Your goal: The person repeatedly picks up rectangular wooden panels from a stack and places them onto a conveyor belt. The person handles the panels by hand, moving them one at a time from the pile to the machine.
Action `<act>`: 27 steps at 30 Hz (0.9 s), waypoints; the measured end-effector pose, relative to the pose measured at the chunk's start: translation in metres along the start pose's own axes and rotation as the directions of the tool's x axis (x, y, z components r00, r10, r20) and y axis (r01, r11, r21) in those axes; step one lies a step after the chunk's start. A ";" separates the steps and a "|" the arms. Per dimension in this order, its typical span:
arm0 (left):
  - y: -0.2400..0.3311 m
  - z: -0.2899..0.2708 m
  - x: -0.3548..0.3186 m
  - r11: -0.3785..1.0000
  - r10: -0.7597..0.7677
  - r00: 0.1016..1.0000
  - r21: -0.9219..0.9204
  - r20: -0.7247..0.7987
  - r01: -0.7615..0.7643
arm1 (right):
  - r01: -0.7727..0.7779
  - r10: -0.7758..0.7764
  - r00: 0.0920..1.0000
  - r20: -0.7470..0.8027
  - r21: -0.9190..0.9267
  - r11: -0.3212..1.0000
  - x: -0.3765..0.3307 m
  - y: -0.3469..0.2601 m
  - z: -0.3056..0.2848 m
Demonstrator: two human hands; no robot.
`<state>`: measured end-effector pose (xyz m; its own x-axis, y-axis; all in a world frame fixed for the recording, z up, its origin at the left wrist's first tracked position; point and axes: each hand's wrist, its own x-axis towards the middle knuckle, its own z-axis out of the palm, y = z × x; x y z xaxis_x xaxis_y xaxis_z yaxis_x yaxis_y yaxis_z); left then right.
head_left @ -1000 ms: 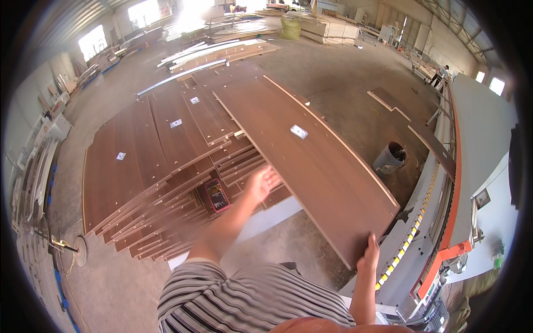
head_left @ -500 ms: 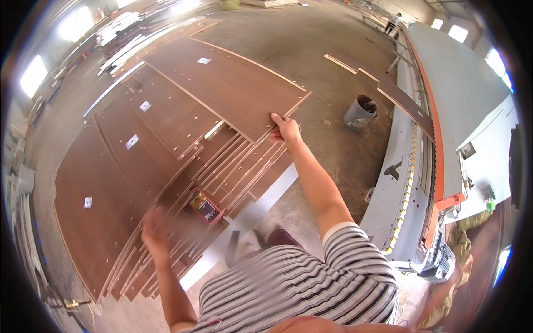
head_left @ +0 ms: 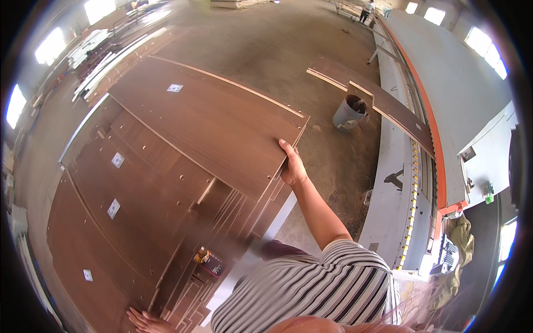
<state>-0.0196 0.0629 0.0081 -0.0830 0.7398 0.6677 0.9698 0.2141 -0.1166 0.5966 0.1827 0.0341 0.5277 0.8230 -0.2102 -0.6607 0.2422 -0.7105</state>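
Stacks of dark brown wood panels with small white labels spread out before me. My right hand (head_left: pixel 293 165) grips the near right edge of the far panel (head_left: pixel 208 119), thumb on top and the other fingers hidden beneath. Low in the picture, my left hand (head_left: pixel 147 322) rests on the edge of the near left panel (head_left: pixel 102 244), fingers stretched out and holding nothing. Between the hands, on the stepped panel edges, lies a red-edged handheld device with a screen (head_left: pixel 210 263), partly blurred.
Right of the stacks stands a grey bucket (head_left: pixel 348 115). Behind it, a notched brown panel (head_left: pixel 391 108) reaches out from a long grey machine with an orange edge (head_left: pixel 413 72). Pale boards (head_left: pixel 102 66) are piled at the far left. A person (head_left: pixel 366 11) stands far back.
My left hand, blurred before, has come nearer and now lies on the near panel. My right hand still holds the far panel's edge, its thumb now flatter on top. The view has shifted.
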 end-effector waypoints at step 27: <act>0.011 0.075 0.025 0.876 -0.127 0.974 0.482 0.189 0.021 | 0.029 -0.025 0.999 -0.029 0.153 0.988 0.075 0.036 0.044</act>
<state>-0.0276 0.1315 -0.0315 -0.2472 0.8138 0.5259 0.7374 0.5101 -0.4427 0.5885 0.2762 0.0223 0.5596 0.8012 -0.2120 -0.7187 0.3417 -0.6056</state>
